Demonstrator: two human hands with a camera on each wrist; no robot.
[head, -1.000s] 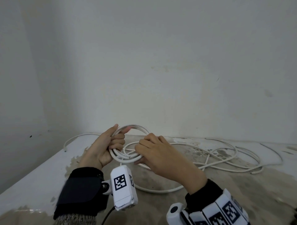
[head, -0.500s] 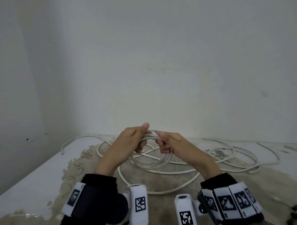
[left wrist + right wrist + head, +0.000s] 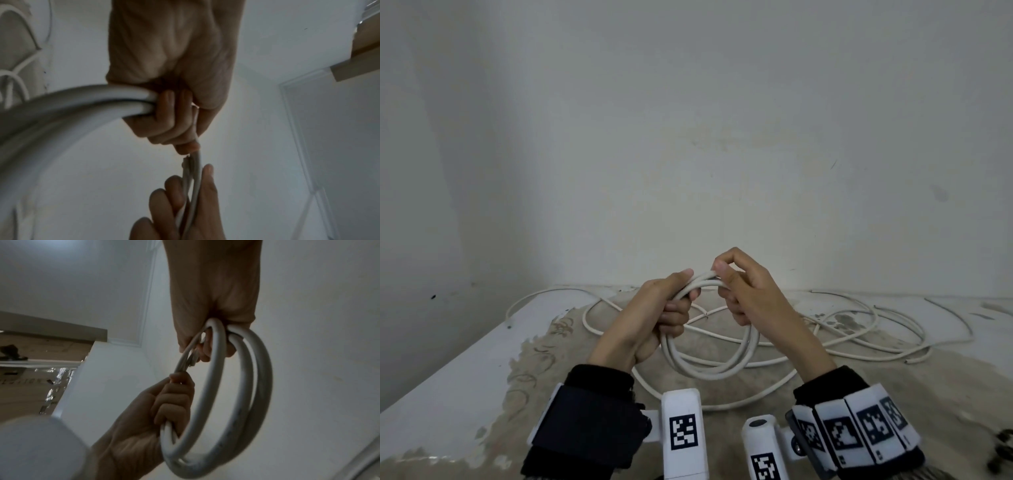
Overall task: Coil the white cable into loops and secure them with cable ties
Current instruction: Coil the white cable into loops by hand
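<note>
The left hand (image 3: pixel 654 317) has its fingers (image 3: pixel 675 317) curled tight around a small bunch of loops of the white cable (image 3: pixel 709 366). The thumb lies along the top of the bunch. The right hand (image 3: pixel 748 291) is just beside it. Its thumb and first finger pinch the top of the same loops, and its other fingers are curled in under them. In the left wrist view, a thin strand runs from the left fingers (image 3: pixel 164 123) down into the right fingers (image 3: pixel 205 186). A short stub sticks out there. It may be the cable's end, but I cannot tell for sure.

The loops hang down from both hands like a ring. In the right wrist view I can count about three rounds of cable (image 3: pixel 236 394) side by side. The ring is held up in the air, above the surface (image 3: pixel 465 359).

So the coiling has started, but I think it is far from done. A lot of cable still lies loose on the surface, behind and to the right of the hands. It sprawls in big messy curves (image 3: pixel 859 329) that cross over each other. One long curve (image 3: pixel 722 404) runs under the hands, near the person.

I see no cable ties anywhere, not on the loops and not on the surface. So the tying step looks not yet begun. The rest of the cable still has to be gathered into the ring first.
</note>
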